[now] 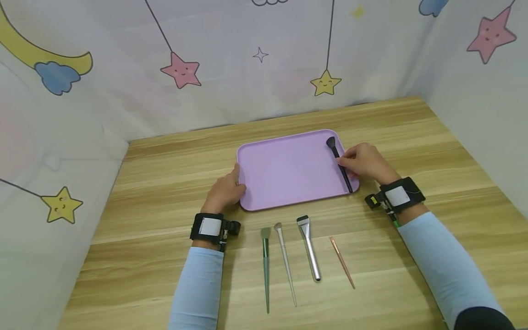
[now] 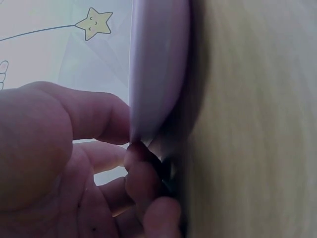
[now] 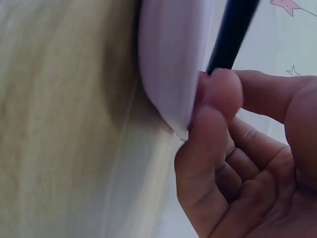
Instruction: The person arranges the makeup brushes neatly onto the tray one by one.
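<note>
A lilac tray lies on the wooden table. My left hand grips its left rim, thumb over the edge and fingertips at the underside, as the left wrist view shows. At the opposite side, my right hand pinches the handle of a black makeup brush between thumb and fingers. That brush lies lengthwise along the tray's right side, its bristle head towards the far rim. In the right wrist view, the fingers stand beside the tray's rim, with the brush handle running upward from the pinch.
In front of the tray, several makeup brushes lie side by side on the table: a green one, a pale slim one, a wide silver one and a short copper one. A patterned cloth backdrop rises behind.
</note>
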`<state>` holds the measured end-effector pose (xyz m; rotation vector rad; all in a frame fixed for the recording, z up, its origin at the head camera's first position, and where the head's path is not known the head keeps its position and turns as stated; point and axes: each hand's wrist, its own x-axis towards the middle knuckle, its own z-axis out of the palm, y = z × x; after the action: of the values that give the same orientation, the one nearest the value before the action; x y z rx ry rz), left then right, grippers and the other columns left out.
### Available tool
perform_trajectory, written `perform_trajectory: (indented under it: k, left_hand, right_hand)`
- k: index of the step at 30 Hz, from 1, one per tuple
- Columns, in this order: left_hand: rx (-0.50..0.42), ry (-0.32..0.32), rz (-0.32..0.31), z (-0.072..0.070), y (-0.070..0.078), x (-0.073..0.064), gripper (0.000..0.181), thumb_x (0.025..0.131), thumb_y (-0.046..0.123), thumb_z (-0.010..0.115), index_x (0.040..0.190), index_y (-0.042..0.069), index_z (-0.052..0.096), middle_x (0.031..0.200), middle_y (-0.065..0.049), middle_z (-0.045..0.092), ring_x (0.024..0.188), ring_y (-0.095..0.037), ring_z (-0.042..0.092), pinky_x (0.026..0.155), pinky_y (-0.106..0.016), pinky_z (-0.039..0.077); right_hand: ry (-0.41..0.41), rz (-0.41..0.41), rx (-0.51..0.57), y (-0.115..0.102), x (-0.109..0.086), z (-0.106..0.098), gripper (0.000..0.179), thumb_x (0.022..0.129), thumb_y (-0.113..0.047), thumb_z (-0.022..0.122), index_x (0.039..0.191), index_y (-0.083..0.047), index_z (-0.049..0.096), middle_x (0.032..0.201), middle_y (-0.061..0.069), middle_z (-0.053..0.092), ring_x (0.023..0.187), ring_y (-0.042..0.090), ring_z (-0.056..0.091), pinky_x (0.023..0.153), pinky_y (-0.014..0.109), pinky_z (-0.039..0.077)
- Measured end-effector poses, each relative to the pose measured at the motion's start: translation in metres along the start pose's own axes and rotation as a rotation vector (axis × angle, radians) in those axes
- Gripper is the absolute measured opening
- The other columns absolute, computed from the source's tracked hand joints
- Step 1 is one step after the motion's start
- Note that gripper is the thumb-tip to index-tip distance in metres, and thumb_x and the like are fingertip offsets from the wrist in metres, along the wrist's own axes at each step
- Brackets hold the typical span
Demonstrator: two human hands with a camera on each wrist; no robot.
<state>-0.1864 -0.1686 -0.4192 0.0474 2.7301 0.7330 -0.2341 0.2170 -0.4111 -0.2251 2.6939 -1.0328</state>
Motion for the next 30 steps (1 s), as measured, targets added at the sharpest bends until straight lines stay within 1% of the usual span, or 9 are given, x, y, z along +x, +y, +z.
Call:
perform_trajectory:
  k: [6,11,14,16,19,23,26,28,30]
  left_hand:
    - [-0.009,-0.001,-0.006,0.002,0.001,0.001,0.076,0.096,0.024,0.047,0.161,0.006,0.014,0.15,-0.019,0.046,0.089,-0.033,0.055,0.072,-0.037,0.04]
    - [-0.009,0.002,-0.009,0.002,0.001,0.0,0.076,0.095,0.024,0.048,0.161,0.006,0.015,0.147,-0.019,0.048,0.071,-0.028,0.048,0.064,-0.036,0.038]
    - [-0.008,0.004,-0.011,0.001,0.001,-0.001,0.076,0.095,0.024,0.047,0.161,0.005,0.015,0.142,-0.019,0.051,0.065,-0.025,0.044,0.061,-0.035,0.037]
    - [-0.011,0.006,-0.01,0.001,0.0,-0.001,0.076,0.095,0.024,0.047,0.161,0.005,0.015,0.139,-0.019,0.052,0.064,-0.024,0.043,0.061,-0.035,0.036]
    - [-0.015,0.012,-0.01,0.001,-0.001,-0.002,0.076,0.095,0.024,0.047,0.161,0.005,0.015,0.137,-0.019,0.053,0.066,-0.026,0.045,0.062,-0.036,0.037]
    - [-0.011,0.018,-0.003,0.001,-0.001,-0.001,0.076,0.095,0.025,0.046,0.161,0.005,0.015,0.146,-0.019,0.049,0.085,-0.032,0.054,0.069,-0.037,0.04]
    - [-0.008,0.019,0.005,0.001,0.0,0.0,0.076,0.095,0.026,0.046,0.161,0.005,0.016,0.152,-0.019,0.044,0.098,-0.034,0.054,0.073,-0.037,0.04]
    - [-0.011,0.017,0.006,0.002,0.0,0.0,0.076,0.095,0.026,0.046,0.161,0.005,0.016,0.152,-0.019,0.043,0.097,-0.034,0.055,0.072,-0.037,0.04]
    - [-0.014,0.018,0.004,0.002,0.0,0.001,0.076,0.095,0.026,0.047,0.161,0.005,0.016,0.151,-0.018,0.045,0.09,-0.033,0.054,0.069,-0.037,0.039]
  right_hand:
    - [0.045,-0.029,-0.04,0.002,0.003,0.006,0.03,0.097,-0.025,0.066,0.098,0.004,0.075,0.069,0.008,0.062,0.059,0.019,0.057,0.052,0.03,0.046]
    - [0.111,-0.046,-0.07,0.002,0.004,0.01,0.03,0.095,-0.024,0.069,0.097,0.006,0.074,0.066,0.007,0.063,0.055,0.017,0.058,0.051,0.029,0.046]
    - [0.146,-0.049,-0.101,0.0,0.002,0.008,0.032,0.093,-0.026,0.071,0.096,0.006,0.073,0.065,0.008,0.063,0.054,0.018,0.058,0.051,0.03,0.045]
    - [0.153,-0.045,-0.125,-0.003,-0.001,0.006,0.034,0.091,-0.027,0.074,0.094,0.006,0.072,0.068,0.01,0.063,0.058,0.02,0.057,0.052,0.031,0.043]
    - [0.112,-0.037,-0.154,-0.009,-0.005,0.004,0.035,0.087,-0.028,0.078,0.092,0.006,0.072,0.074,0.011,0.064,0.064,0.024,0.056,0.055,0.033,0.042]
    - [0.058,-0.054,-0.215,-0.013,-0.009,0.005,0.032,0.086,-0.024,0.079,0.091,0.007,0.072,0.081,0.014,0.067,0.07,0.026,0.058,0.059,0.035,0.045]
    - [0.062,-0.068,-0.25,-0.012,-0.008,0.007,0.028,0.086,-0.02,0.078,0.09,0.007,0.073,0.085,0.017,0.069,0.073,0.028,0.06,0.062,0.035,0.047]
    - [0.067,-0.067,-0.251,-0.011,-0.008,0.008,0.025,0.087,-0.018,0.077,0.088,0.007,0.073,0.086,0.017,0.069,0.073,0.028,0.061,0.061,0.035,0.048]
    - [0.07,-0.065,-0.249,-0.011,-0.008,0.009,0.024,0.087,-0.017,0.076,0.088,0.007,0.073,0.086,0.017,0.069,0.073,0.028,0.061,0.061,0.035,0.048]
